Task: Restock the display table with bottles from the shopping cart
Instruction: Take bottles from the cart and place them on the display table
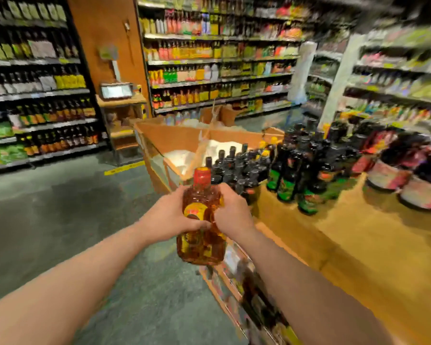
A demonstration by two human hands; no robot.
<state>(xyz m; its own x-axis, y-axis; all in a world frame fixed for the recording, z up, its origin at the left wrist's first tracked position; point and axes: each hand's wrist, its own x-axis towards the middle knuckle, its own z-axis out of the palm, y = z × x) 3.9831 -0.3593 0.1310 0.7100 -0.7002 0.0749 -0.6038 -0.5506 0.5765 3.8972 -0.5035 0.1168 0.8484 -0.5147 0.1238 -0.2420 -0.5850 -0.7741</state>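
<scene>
An amber bottle (201, 235) with a red cap and yellow label is held upright in mid-air, left of the display table's near corner. My left hand (171, 216) grips its left side and my right hand (232, 212) grips its right side, both around the upper body. The wooden display table (358, 245) stretches to the right. On it stand several dark bottles with green labels (288, 175). The view is blurred. No shopping cart is plainly visible.
A cardboard bin (174, 140) with white contents stands beyond the table. Round tubs (388, 175) sit at the table's right end. Stocked shelves (217, 61) line the back and left walls. A scale (116, 91) rests on a small stand. Grey floor (60, 207) lies to the left.
</scene>
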